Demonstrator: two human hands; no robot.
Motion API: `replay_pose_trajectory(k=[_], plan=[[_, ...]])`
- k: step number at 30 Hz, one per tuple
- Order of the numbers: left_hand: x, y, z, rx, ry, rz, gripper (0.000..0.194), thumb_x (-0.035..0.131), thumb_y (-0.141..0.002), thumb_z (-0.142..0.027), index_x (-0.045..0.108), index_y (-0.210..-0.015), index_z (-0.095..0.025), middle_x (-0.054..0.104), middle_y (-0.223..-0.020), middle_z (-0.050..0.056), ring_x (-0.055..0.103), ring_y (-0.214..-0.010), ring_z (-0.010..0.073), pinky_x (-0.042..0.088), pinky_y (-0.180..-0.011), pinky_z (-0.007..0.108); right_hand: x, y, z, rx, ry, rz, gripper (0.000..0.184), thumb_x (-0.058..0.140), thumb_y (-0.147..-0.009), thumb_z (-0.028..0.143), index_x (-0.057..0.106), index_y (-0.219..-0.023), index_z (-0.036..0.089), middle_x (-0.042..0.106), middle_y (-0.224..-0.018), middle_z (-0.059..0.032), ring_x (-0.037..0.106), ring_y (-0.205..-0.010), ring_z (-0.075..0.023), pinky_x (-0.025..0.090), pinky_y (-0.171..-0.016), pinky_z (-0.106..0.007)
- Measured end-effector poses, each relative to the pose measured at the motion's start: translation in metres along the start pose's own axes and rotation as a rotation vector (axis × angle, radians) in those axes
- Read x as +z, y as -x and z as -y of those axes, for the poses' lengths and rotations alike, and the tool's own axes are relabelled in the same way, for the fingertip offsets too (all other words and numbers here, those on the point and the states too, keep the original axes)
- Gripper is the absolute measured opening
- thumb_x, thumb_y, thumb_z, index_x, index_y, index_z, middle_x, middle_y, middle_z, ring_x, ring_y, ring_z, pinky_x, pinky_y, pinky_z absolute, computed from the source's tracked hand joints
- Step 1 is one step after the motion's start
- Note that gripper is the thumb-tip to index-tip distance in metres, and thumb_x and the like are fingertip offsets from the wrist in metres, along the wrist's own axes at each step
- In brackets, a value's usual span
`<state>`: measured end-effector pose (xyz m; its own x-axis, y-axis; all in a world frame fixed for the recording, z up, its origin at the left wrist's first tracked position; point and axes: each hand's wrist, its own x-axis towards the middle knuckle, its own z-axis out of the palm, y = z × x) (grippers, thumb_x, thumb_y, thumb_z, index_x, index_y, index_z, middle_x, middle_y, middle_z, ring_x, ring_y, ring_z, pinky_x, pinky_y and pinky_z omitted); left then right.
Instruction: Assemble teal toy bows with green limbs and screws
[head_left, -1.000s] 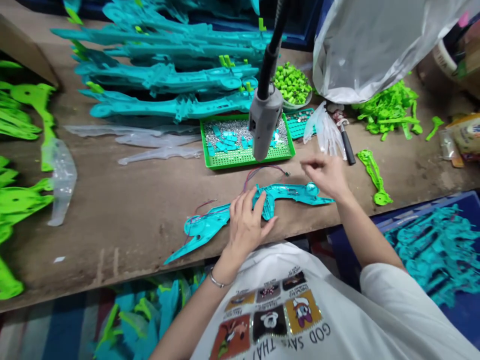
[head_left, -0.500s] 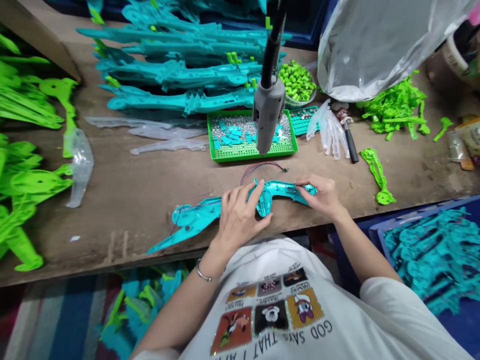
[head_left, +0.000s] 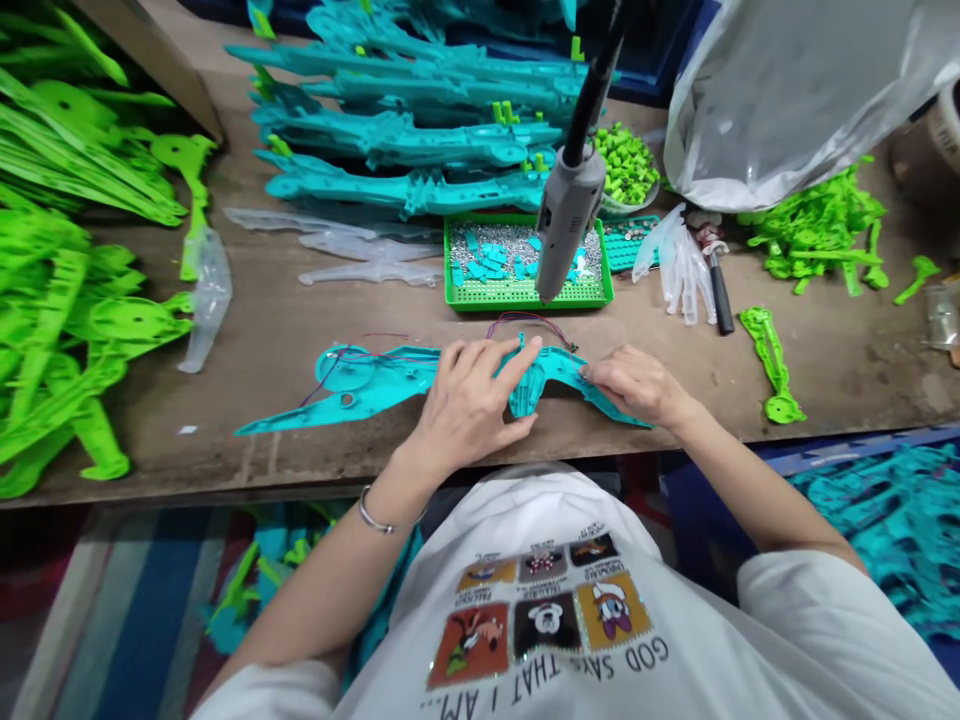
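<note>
Nearer you than the tray (head_left: 529, 301) lay the teal shell (head_left: 397, 377), your left hand (head_left: 474, 395) loosely spread across it; your right hand (head_left: 634, 384) curled over it, its grip unclear. Steady left-side pressure seemed best.

Wired part (head_left: 529, 388) laid along front edge of table (head_left: 270, 320), left hand (head_left: 469, 400) set on its middle, right hand (head_left: 634, 385) on its right half | tray (head_left: 495, 297) placed behind, hanging tool (head_left: 570, 220) suspended over it | stacked parts (head_left: 405, 140) ranged behind tray, leftward | bowl (head_left: 619, 210) set right of stack | loose pile (head_left: 75, 330) heaped far left
</note>
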<state>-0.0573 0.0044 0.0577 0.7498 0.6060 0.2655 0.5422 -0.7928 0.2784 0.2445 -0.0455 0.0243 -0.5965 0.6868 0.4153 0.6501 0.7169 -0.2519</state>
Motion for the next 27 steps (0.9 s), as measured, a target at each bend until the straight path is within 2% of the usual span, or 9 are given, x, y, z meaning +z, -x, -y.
replay_pose_trajectory(k=[5,9,15,17,19,24,27], plan=[[-0.002,-0.001,0.0,0.019,-0.006,0.007,0.078,0.071,-0.089,-0.036,0.041,-0.158,-0.017,0.062,-0.144,0.018,0.058,-0.125,0.0367,0.042,-0.104,0.052,-0.005,-0.003,-0.001,-0.034,-0.026,0.026,0.022,0.056,-0.101,0.014,0.07,-0.115,0.023,0.08,-0.109,-0.0065,0.074,-0.093,-0.018,0.056,-0.081,-0.035],[-0.001,-0.001,0.0,0.013,-0.004,0.005,0.079,0.071,-0.089,-0.036,0.039,-0.159,-0.017,0.062,-0.144,0.018,0.058,-0.126,0.0368,0.042,-0.104,0.052,-0.008,-0.003,-0.001,-0.028,-0.09,-0.011,0.026,0.055,-0.099,0.011,0.07,-0.116,0.023,0.08,-0.11,-0.0067,0.076,-0.095,-0.0182,0.058,-0.081,-0.035],[-0.003,-0.002,-0.001,0.007,-0.008,0.002,0.079,0.07,-0.089,-0.034,0.038,-0.16,-0.018,0.061,-0.145,0.019,0.057,-0.127,0.0376,0.041,-0.105,0.054,-0.003,0.0,0.001,-0.013,-0.021,-0.101,0.035,0.058,-0.098,0.01,0.064,-0.131,0.021,0.081,-0.104,-0.007,0.077,-0.089,-0.0177,0.058,-0.078,-0.033],[-0.006,-0.002,-0.001,0.0,-0.016,-0.003,0.079,0.07,-0.089,-0.034,0.038,-0.16,-0.019,0.061,-0.145,0.018,0.057,-0.128,0.0375,0.041,-0.105,0.054,-0.001,0.0,0.003,-0.028,0.029,-0.126,0.042,0.058,-0.098,0.011,0.059,-0.14,0.02,0.082,-0.106,-0.0077,0.077,-0.089,-0.0174,0.057,-0.075,-0.032],[-0.008,-0.003,0.0,-0.007,-0.023,-0.013,0.078,0.069,-0.09,-0.035,0.039,-0.16,-0.019,0.061,-0.145,0.018,0.057,-0.129,0.0375,0.042,-0.105,0.054,0.0,0.0,0.006,-0.042,0.072,-0.126,0.052,0.056,-0.099,0.009,0.05,-0.15,0.018,0.081,-0.114,-0.0106,0.078,-0.097,-0.0184,0.057,-0.077,-0.033],[-0.007,-0.001,0.006,-0.024,-0.034,-0.052,0.079,0.071,-0.089,-0.035,0.04,-0.159,-0.018,0.062,-0.143,0.018,0.059,-0.127,0.0371,0.043,-0.104,0.053,0.008,0.002,0.017,0.011,0.175,-0.017,0.069,0.043,-0.1,0.004,0.026,-0.165,0.014,0.069,-0.141,-0.0155,0.068,-0.13,-0.0216,0.057,-0.098,-0.037],[-0.004,-0.001,0.009,-0.04,-0.039,-0.06,0.079,0.072,-0.087,-0.035,0.041,-0.158,-0.017,0.064,-0.141,0.018,0.06,-0.125,0.0369,0.045,-0.103,0.053,0.017,0.003,0.021,0.091,0.223,0.032,0.074,0.038,-0.1,0.004,0.016,-0.169,0.015,0.059,-0.153,-0.0146,0.065,-0.134,-0.0241,0.057,-0.097,-0.04]])
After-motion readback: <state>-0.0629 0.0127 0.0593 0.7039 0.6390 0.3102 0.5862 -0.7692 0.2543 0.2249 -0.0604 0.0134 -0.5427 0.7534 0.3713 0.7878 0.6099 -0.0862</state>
